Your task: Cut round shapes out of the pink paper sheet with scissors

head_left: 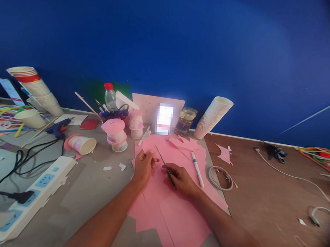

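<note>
My left hand (pixel 143 167) is closed in a pinch at a rounded piece of pink paper (pixel 154 140), whose edges blend into the pink sheets beneath. Gripped in my right hand (pixel 180 178) is a slim pointed tool (pixel 160 153) with a dark handle; whether it is a craft knife or scissors I cannot tell. Its tip points up and left, close to my left fingertips. Both hands are over a spread of overlapping pink paper sheets (pixel 177 215). A white marker (pixel 197 169) lies on them, right of my right hand.
Pink-trimmed paper cups (pixel 115 131), a tipped cup (pixel 83 144), a blue glue gun (pixel 58 128) and a power strip (pixel 38 194) are at left. Behind the paper stand a lit phone (pixel 164 118), a jar (pixel 186 121) and stacked cups (pixel 214 116). A tape roll (pixel 221 178) lies right.
</note>
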Demonstrator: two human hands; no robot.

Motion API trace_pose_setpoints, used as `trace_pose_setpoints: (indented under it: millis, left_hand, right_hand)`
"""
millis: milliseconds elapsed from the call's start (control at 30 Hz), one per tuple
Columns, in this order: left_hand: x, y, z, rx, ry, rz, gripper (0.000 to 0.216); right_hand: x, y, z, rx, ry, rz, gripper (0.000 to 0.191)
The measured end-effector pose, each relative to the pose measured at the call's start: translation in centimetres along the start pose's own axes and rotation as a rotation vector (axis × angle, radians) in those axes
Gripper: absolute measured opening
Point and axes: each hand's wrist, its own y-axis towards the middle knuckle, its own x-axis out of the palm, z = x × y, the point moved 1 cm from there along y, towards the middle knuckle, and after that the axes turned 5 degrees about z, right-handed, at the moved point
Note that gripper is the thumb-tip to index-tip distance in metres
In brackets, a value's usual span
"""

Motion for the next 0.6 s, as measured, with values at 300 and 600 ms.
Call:
trace_pose_setpoints:
  millis: [300, 600]
  left_hand:
    - [0.04, -0.11, 0.06, 0.000, -0.003, -0.005, 0.048]
    - [-0.22, -0.14, 0.51, 0.027, -0.016, 0.029, 0.049]
  right_hand:
    - [-0.13, -0.06, 0.29, -0.021, -0.018, 0.011, 0.023]
    - [-0.21, 0.03, 0.23, -0.007, -0.028, -0.025, 0.029]
